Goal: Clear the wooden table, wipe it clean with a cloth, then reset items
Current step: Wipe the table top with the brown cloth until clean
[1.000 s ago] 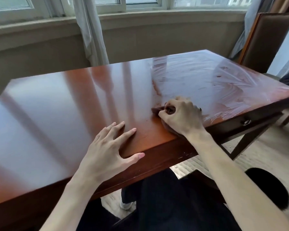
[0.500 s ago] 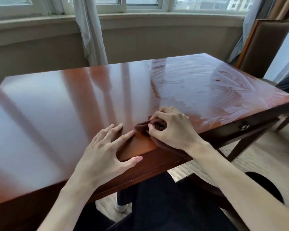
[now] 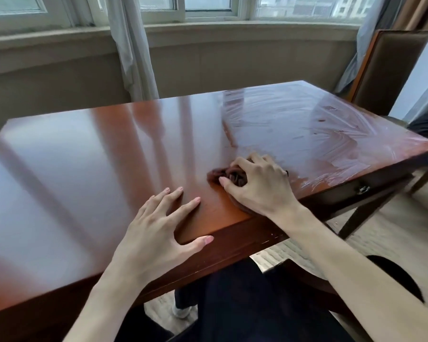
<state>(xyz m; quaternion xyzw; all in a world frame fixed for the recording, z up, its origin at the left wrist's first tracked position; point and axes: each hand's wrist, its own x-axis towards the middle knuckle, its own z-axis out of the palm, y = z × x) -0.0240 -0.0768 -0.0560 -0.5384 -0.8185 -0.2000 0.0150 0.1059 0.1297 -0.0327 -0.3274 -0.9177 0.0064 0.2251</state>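
Near the front edge of the desk (image 3: 89, 169), the right hand (image 3: 260, 186) is curled over a bunched dark brown cloth (image 3: 229, 175), fingers and thumb gripping it and pressing it onto the wood. The left hand (image 3: 156, 228) lies flat beside it, fingers spread and straight, thumb hooked over the desk's front edge — holding nothing, seemingly bracing. Nothing else stands on the desk, so the clearing looks done and the wiping step is in hand. Pale, streaky smears (image 3: 319, 134) cover the right half of the surface, reaching to just beside the cloth; the left half shines evenly, though whether it has been wiped I cannot tell. A chair (image 3: 386, 75) stands by the far right corner. The next move likely calls for pushing the cloth across the unstreaked part under steady pressure — with the left hand lifting clear as the cloth comes toward it.
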